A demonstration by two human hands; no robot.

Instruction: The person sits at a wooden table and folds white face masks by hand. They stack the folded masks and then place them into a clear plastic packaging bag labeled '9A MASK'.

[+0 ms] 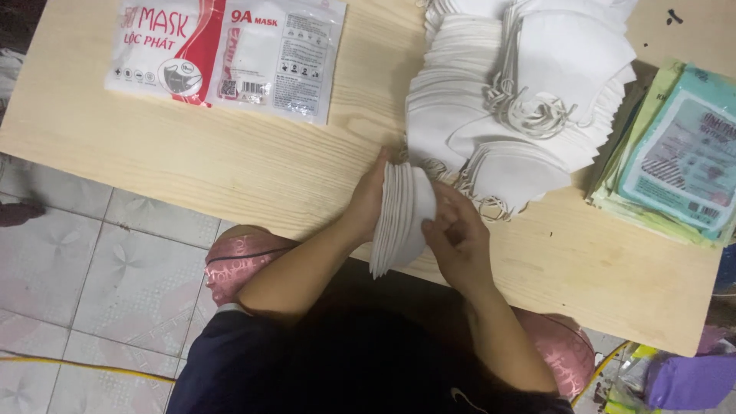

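Both hands are clasping a bundle of white masks (400, 218) on edge: left hand (370, 195) gripping at nine o'clock, right hand (456, 234) pinching at three o'clock.

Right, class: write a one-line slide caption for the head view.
Both hands, left hand and right hand, hold a stack of white masks at a wooden table.

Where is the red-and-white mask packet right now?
In the head view, the red-and-white mask packet lies flat at the table's far left corner, well left of the big white mask pile.
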